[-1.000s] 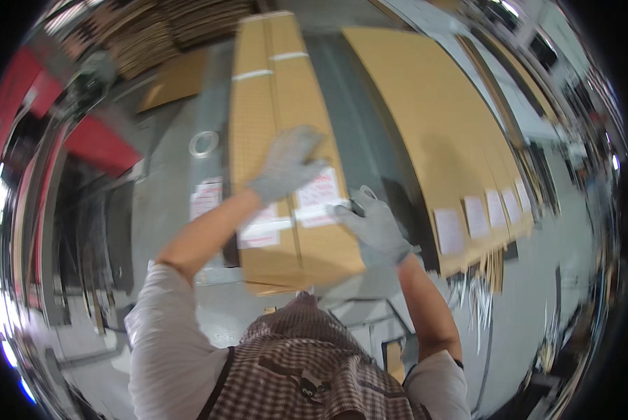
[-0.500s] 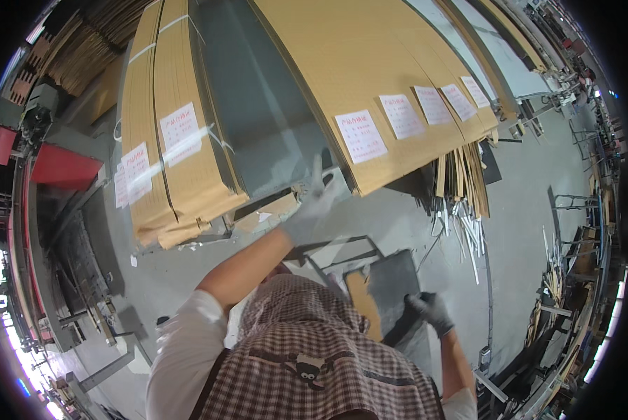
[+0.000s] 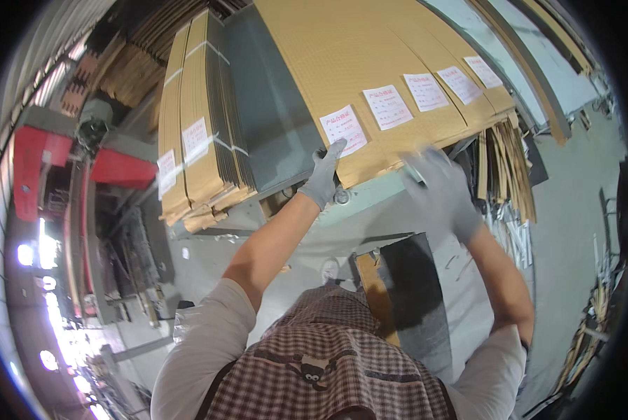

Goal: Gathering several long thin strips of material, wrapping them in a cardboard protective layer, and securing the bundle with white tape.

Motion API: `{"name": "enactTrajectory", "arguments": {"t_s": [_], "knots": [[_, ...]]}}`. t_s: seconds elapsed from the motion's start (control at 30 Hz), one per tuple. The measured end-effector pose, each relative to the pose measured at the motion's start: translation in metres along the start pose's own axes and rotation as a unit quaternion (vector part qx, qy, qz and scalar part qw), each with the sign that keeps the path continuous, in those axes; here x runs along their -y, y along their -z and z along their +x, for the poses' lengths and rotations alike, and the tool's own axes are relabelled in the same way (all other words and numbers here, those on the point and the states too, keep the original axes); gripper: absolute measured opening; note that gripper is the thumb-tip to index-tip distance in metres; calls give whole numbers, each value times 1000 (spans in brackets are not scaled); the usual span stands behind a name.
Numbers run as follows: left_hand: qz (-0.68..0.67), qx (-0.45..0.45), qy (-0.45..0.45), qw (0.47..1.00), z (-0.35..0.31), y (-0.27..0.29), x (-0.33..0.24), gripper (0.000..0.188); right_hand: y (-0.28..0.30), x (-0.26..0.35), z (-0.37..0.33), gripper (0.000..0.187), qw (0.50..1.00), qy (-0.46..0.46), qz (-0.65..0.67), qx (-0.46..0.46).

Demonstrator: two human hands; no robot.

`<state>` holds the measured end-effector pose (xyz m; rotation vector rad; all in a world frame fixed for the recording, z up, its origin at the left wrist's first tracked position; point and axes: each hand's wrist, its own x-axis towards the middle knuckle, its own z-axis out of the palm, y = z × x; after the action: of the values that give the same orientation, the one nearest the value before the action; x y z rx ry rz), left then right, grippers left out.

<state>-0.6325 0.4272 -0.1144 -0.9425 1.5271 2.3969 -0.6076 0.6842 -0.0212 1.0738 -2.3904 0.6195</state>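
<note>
Both arms raised, left hand (image 3: 323,178) gripping the cardboard stack (image 3: 370,77) edge

Grey concrete floor (image 3: 573,210), red machine frame (image 3: 33,168) at left, bright lamps (image 3: 26,253) (glaring), corrugated ceiling (image 3: 54,42)

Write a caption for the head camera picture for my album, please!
Gloved left hand grips the labelled cardboard stack's edge; blurred right hand reaches beside it.

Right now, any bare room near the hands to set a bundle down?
Free: the grey table strip between the strapped cardboard bundle and the labelled cardboard stack, above the left hand. Crowded: the stack's near edge, where the blurred right hand reaches, and the loose sheets hanging beside it.
</note>
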Motion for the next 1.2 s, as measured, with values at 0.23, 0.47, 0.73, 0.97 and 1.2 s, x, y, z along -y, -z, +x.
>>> {"name": "enactTrajectory", "arguments": {"t_s": [0.23,0.47,0.73,0.97,1.2], "knots": [[-4,31,-14,999,26,23,14,90,-118,-61,80,25,999,-13,-22,-21],[-2,66,4,998,-133,9,71,57,-129,-66,75,29,996,-4,-79,-47],[191,-34,60,979,-158,-1,58,97,-114,-75,78,46,995,-11,-90,41],[195,40,-411,890,-167,61,48,81,41,72,49,57,970,-8,166,178],[151,328,40,932,-202,52,-1,11,52,100,24,51,875,-38,267,401]]}}
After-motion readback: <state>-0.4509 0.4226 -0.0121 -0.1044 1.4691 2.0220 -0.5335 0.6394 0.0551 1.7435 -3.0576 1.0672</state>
